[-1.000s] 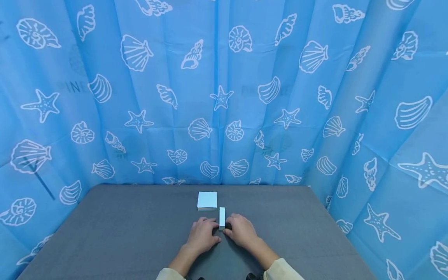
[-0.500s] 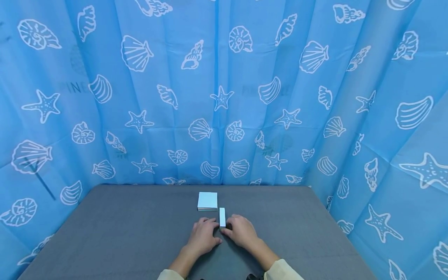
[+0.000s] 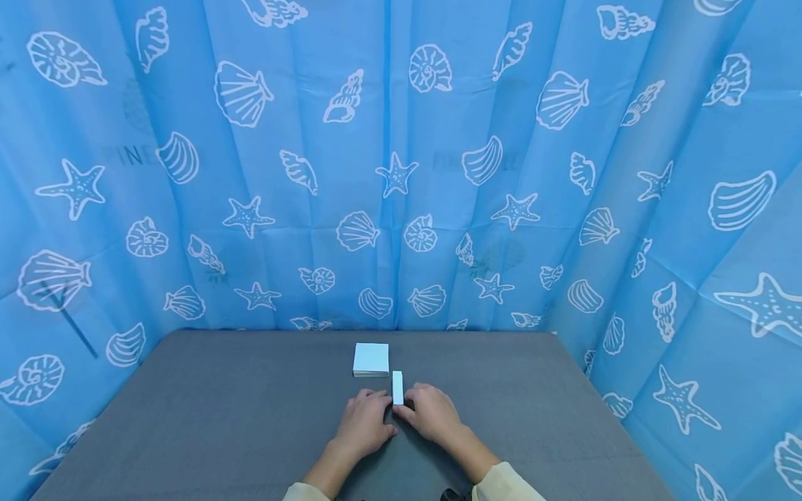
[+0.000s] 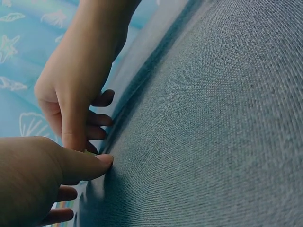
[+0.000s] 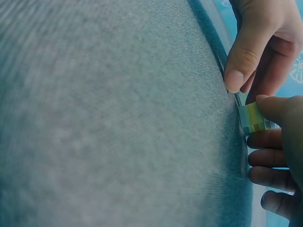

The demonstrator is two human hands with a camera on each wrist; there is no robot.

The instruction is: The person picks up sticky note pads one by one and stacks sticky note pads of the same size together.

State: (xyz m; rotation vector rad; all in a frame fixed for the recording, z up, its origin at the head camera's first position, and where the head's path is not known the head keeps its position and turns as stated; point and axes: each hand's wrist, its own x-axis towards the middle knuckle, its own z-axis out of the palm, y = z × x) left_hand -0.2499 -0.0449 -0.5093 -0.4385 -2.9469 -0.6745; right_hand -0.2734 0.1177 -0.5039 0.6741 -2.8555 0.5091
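A narrow stack of sticky-note strips (image 3: 397,388), pale on top, lies lengthwise between both hands in the head view. Its layered green and yellow edge, the strip stack's end (image 5: 252,118), shows in the right wrist view. My right hand (image 3: 435,412) pinches it, thumb at the near end and index finger at the right side. My left hand (image 3: 365,422) touches its left side with the fingertips, while the left thumb stands apart from it. Just beyond the left fingers lies a square pad of sticky notes (image 3: 371,358), pale on top with layered edges.
Grey cloth covers the table (image 3: 250,403). Its far edge meets a blue curtain (image 3: 395,167) printed with white shells and starfish, which also hangs along the sides.
My right thumb has slid left across the near end of the strip stack, covering the lower end. The left hand and the square pad have stayed in place.
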